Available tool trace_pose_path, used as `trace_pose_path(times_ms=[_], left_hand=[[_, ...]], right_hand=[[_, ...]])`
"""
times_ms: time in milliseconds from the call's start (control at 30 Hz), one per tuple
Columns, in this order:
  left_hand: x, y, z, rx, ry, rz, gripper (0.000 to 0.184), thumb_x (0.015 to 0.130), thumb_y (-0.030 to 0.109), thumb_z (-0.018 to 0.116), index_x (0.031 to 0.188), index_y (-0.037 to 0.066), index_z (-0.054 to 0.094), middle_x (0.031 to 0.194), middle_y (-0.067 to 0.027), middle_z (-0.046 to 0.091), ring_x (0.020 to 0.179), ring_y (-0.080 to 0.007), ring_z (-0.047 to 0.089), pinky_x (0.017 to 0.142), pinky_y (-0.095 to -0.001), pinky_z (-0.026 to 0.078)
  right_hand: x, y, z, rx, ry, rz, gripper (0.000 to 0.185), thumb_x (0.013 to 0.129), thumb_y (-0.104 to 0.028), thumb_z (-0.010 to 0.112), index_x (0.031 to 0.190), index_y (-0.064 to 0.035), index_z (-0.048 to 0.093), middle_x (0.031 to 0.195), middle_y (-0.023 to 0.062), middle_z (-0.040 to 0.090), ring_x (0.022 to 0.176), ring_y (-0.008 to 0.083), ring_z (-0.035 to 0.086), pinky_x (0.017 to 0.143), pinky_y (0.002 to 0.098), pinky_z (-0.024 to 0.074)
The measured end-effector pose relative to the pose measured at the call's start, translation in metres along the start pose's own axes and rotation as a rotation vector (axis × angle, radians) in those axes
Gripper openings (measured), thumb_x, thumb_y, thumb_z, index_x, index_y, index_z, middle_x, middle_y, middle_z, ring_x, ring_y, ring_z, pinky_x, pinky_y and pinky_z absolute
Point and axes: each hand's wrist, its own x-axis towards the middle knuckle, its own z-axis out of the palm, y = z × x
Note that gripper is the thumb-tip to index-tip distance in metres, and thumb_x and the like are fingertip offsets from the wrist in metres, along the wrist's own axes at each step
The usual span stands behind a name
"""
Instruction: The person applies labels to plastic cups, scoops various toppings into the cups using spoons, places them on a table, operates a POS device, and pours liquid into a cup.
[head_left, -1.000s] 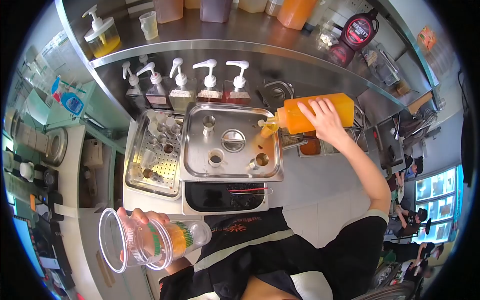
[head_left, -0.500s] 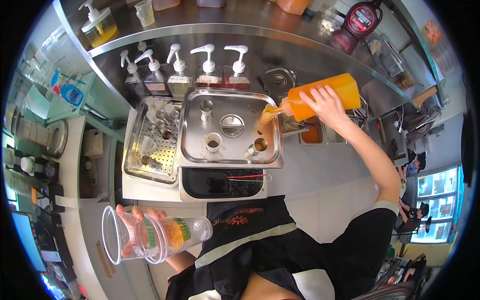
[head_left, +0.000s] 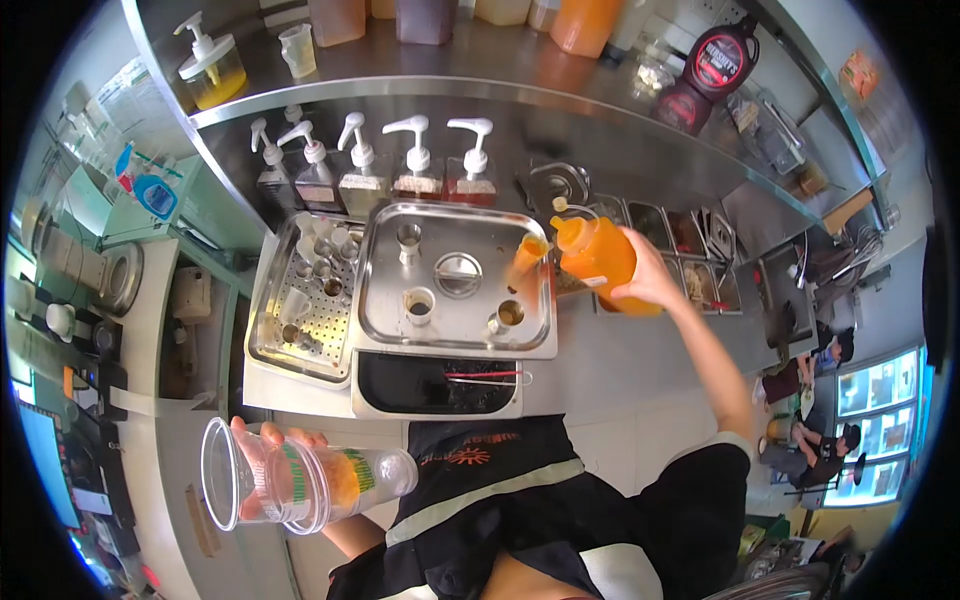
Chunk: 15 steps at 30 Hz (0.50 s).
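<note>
My left hand is closed around clear plastic cups with green lettering, tilted on their side at the lower left. Something orange shows inside them. On the right, my right hand grips an orange squeeze bottle, its nozzle pointing up and left. Just left of that nozzle, a small measuring cup filled with orange liquid stands on the steel pan lid. Also on the lid are a steel jigger, a small cup with dark liquid and another jigger.
Pump bottles line the back of the counter. A perforated tray with small cups lies left, and a black tray with red-handled tongs sits in front. Topping containers stand right. A steel shelf runs above.
The orange bottle has gone from nozzle-down over the small measuring cup to nozzle-up, slightly right of it. My left hand keeps hold of the cups. The view has tilted upward slightly.
</note>
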Motion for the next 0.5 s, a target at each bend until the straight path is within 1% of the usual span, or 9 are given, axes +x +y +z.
trace_pose_path(times_ms=[33, 67, 133, 167, 200, 267, 400, 467, 500], left_hand=[[0.000, -0.001, 0.002, -0.004, -0.007, 0.016, 0.092, 0.064, 0.049, 0.066, 0.131, 0.011, 0.015, 0.109, -0.0116, 0.047, 0.088, -0.0311, 0.055, 0.072, -0.0435, 0.045], [0.000, -0.001, 0.002, 0.017, 0.012, 0.017, 0.093, 0.064, 0.050, 0.065, 0.131, 0.010, 0.013, 0.108, -0.0119, 0.048, 0.086, -0.0307, 0.056, 0.070, -0.0424, 0.047], [0.001, -0.004, 0.006, 0.036, 0.009, 0.027, 0.094, 0.065, 0.051, 0.064, 0.131, 0.009, 0.012, 0.108, -0.0122, 0.048, 0.085, -0.0304, 0.057, 0.068, -0.0413, 0.048], [0.001, -0.007, 0.009, 0.030, 0.034, 0.037, 0.094, 0.064, 0.054, 0.063, 0.131, 0.009, 0.016, 0.106, -0.0128, 0.049, 0.083, -0.0316, 0.057, 0.069, -0.0432, 0.047], [0.002, -0.010, 0.013, 0.024, 0.060, 0.043, 0.094, 0.063, 0.057, 0.061, 0.131, 0.008, 0.019, 0.105, -0.0134, 0.049, 0.081, -0.0328, 0.057, 0.070, -0.0451, 0.046], [0.005, -0.019, 0.019, 0.025, 0.022, 0.071, 0.093, 0.064, 0.058, 0.060, 0.131, 0.007, 0.019, 0.105, -0.0146, 0.049, 0.080, -0.0338, 0.057, 0.069, -0.0450, 0.048], [0.009, -0.027, 0.028, 0.012, -0.070, 0.043, 0.092, 0.066, 0.057, 0.059, 0.131, 0.007, 0.019, 0.106, -0.0166, 0.049, 0.081, -0.0403, 0.055, 0.061, -0.0455, 0.050], [0.011, -0.031, 0.043, -0.090, -0.178, -0.083, 0.089, 0.069, 0.047, 0.063, 0.132, 0.010, 0.012, 0.112, -0.0159, 0.047, 0.094, -0.0394, 0.052, 0.078, -0.0529, 0.044], [0.012, -0.028, 0.044, -0.079, -0.183, -0.082, 0.089, 0.069, 0.047, 0.063, 0.132, 0.010, 0.012, 0.112, -0.0159, 0.047, 0.094, -0.0394, 0.052, 0.078, -0.0529, 0.044]], right_hand=[[0.000, -0.005, -0.001, 0.080, 0.020, 0.049, 0.093, 0.040, -0.010, 0.077, 0.121, -0.0041, 0.033, 0.118, 0.0109, 0.043, 0.114, 0.0258, 0.038, 0.097, 0.0360, 0.0284], [0.006, -0.007, -0.007, 0.074, 0.029, 0.036, 0.093, 0.040, -0.010, 0.077, 0.121, -0.0041, 0.033, 0.118, 0.0109, 0.043, 0.114, 0.0258, 0.038, 0.097, 0.0360, 0.0284], [0.019, -0.014, -0.021, 0.565, 0.212, -0.109, 0.093, 0.040, -0.008, 0.078, 0.121, -0.0055, 0.034, 0.117, 0.0072, 0.044, 0.112, 0.0212, 0.040, 0.096, 0.0340, 0.0292], [0.032, -0.025, -0.037, 0.679, 0.269, -0.172, 0.092, 0.041, -0.005, 0.078, 0.122, -0.0068, 0.033, 0.117, 0.0049, 0.044, 0.111, 0.0184, 0.041, 0.095, 0.0329, 0.0305], [0.043, -0.053, -0.061, 0.810, 0.311, -0.211, 0.094, 0.041, 0.000, 0.076, 0.123, -0.0059, 0.031, 0.117, 0.0067, 0.045, 0.111, 0.0195, 0.041, 0.095, 0.0347, 0.0314], [0.077, -0.075, -0.096, 0.863, 0.469, -0.380, 0.090, 0.045, 0.001, 0.076, 0.123, -0.0072, 0.031, 0.116, 0.0074, 0.046, 0.107, 0.0195, 0.045, 0.090, 0.0348, 0.0379], [0.182, -0.079, -0.124, 0.657, 0.845, -0.488, 0.091, 0.048, -0.013, 0.081, 0.119, 0.0012, 0.025, 0.111, 0.0148, 0.045, 0.103, 0.0231, 0.047, 0.086, 0.0342, 0.0402], [0.226, -0.079, -0.109, 0.578, 0.987, -0.456, 0.092, 0.050, -0.017, 0.080, 0.119, 0.0024, 0.024, 0.114, 0.0182, 0.042, 0.104, 0.0245, 0.045, 0.090, 0.0365, 0.0368], [0.238, -0.075, -0.101, 0.443, 1.013, -0.415, 0.096, 0.052, -0.022, 0.079, 0.123, 0.0024, 0.020, 0.117, 0.0210, 0.039, 0.107, 0.0266, 0.042, 0.092, 0.0378, 0.0339]])
